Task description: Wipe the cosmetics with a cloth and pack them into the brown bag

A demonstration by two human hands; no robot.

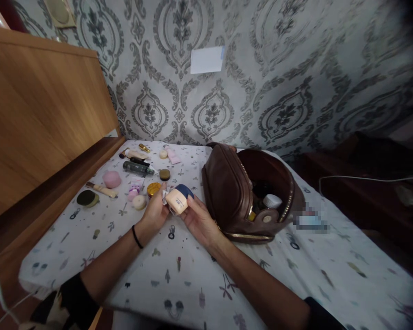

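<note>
A cosmetic jar (178,202) with a pale peach body and a dark blue lid lies tilted between my two hands, above the table. My right hand (201,223) pinches its right side, thumb near the lid. My left hand (155,211), with a black band at the wrist, is closed at the jar's left side. A small whitish, cloth-like piece (164,196) shows between the left thumb and the jar; its kind is unclear. Just beyond the left hand sits a round golden container (153,189). A brown bag (227,183) stands unzipped to the right.
Several cosmetics are spread at the left: a dark green bottle (136,167), a pink sponge-like piece (112,179), a dark-lidded jar (87,198) and a pink tube (173,155). A white-lidded jar (272,201) is inside the bag. A wooden cabinet (48,114) borders the left.
</note>
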